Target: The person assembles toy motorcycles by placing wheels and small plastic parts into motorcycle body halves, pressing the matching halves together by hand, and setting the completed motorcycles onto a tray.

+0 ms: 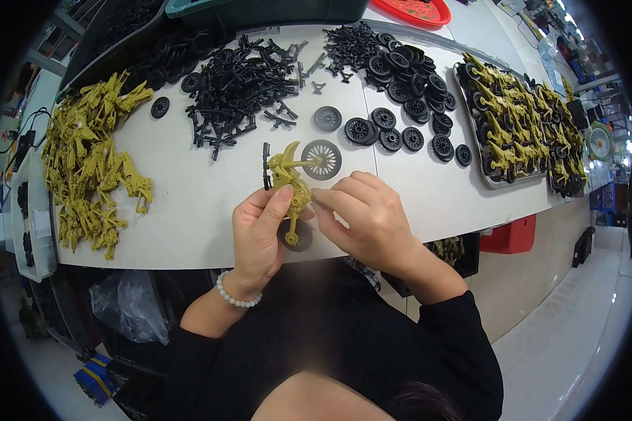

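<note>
My left hand point(263, 221) is closed round a yellow toy motorcycle point(286, 172), thumb on its body, just above the table's front edge. A black handlebar point(266, 167) sticks out on its left side. A grey spoked wheel point(321, 160) sits at the end of the fork, and a second grey wheel point(300, 237) shows at the other end, partly behind the body. Beside the toy, my right hand point(365, 217) has its fingers curled, the fingertips close together at the body's right side. What they pinch, if anything, is hidden.
Yellow motorcycle bodies point(95, 175) lie heaped at left. Beyond the hands are piles of black handlebar parts point(239, 91), small black parts point(354, 49) and black wheels point(407, 70). A metal tray point(502, 184) of assembled motorcycles stands at right. A green bin point(267, 12) and red tray point(439, 21) stand behind.
</note>
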### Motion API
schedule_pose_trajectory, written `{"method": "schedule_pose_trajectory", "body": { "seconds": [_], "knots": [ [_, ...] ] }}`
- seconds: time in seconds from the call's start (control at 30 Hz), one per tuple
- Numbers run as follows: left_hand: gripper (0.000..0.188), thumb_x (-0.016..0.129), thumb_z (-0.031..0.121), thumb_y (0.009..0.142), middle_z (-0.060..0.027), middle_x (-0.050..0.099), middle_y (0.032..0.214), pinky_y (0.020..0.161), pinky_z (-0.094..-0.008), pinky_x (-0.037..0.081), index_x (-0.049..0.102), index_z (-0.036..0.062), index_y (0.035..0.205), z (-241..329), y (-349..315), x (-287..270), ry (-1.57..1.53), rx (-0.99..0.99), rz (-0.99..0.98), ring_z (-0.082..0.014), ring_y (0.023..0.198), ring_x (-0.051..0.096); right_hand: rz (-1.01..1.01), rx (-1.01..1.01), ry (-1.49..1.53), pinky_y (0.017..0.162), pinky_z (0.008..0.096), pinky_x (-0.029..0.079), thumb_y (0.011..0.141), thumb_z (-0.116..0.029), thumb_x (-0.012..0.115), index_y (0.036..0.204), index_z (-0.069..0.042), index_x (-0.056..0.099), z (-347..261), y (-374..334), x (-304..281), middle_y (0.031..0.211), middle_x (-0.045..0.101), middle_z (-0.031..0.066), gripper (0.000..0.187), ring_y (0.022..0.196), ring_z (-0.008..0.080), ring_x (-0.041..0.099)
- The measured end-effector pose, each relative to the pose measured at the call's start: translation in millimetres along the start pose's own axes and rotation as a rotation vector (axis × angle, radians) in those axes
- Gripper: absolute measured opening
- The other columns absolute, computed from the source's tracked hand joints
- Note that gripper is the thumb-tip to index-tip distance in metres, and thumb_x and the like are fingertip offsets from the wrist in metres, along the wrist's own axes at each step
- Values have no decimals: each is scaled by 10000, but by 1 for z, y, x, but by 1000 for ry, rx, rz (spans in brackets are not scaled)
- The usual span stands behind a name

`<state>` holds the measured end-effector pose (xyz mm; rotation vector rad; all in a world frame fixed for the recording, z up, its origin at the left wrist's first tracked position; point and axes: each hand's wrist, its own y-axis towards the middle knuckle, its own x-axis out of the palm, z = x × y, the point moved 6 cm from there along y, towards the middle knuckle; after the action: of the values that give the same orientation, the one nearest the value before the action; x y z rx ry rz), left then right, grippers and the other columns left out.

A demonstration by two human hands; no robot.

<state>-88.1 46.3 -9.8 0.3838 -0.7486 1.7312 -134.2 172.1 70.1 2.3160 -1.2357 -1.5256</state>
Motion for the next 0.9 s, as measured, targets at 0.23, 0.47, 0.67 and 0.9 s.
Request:
{"method": "schedule_pose_trajectory", "body": {
  "seconds": [0.23, 0.47, 0.67, 0.9],
  "knots": [
    [225, 593, 167, 937, -88, 684, 852, 679, -233, 505, 628, -41, 1017, 7, -1, -1, 115, 174, 1, -112, 733, 635, 35, 219, 278, 621, 284, 464, 697, -54, 742, 887, 3, 644, 9, -4, 3, 801, 615, 87, 222, 707, 188, 582],
    [217, 616, 110, 915, -59, 674, 902, 695, -201, 480, 605, -51, 1061, 11, -12, 6, 254, 446, 1, -80, 768, 605, 60, 400, 630, 753, 297, 465, 757, -82, 743, 928, 17, 633, 19, -12, 13, 884, 630, 95, 227, 814, 183, 594],
    [197, 610, 86, 913, -49, 657, 957, 718, -198, 459, 605, -45, 1060, 16, -17, 7, 427, 612, -107, -62, 824, 576, 193, 254, 707, 731, 300, 458, 798, -88, 703, 919, 19, 615, 19, -14, 16, 922, 613, 119, 184, 798, 199, 564],
    [199, 568, 117, 941, -79, 666, 947, 752, -240, 494, 602, -37, 1061, 5, -4, -1, 125, 292, -51, -109, 823, 617, 45, 425, 727, 823, 291, 448, 757, -74, 746, 954, 15, 643, 23, -13, 17, 992, 625, 103, 239, 913, 175, 586]
  ]
}}
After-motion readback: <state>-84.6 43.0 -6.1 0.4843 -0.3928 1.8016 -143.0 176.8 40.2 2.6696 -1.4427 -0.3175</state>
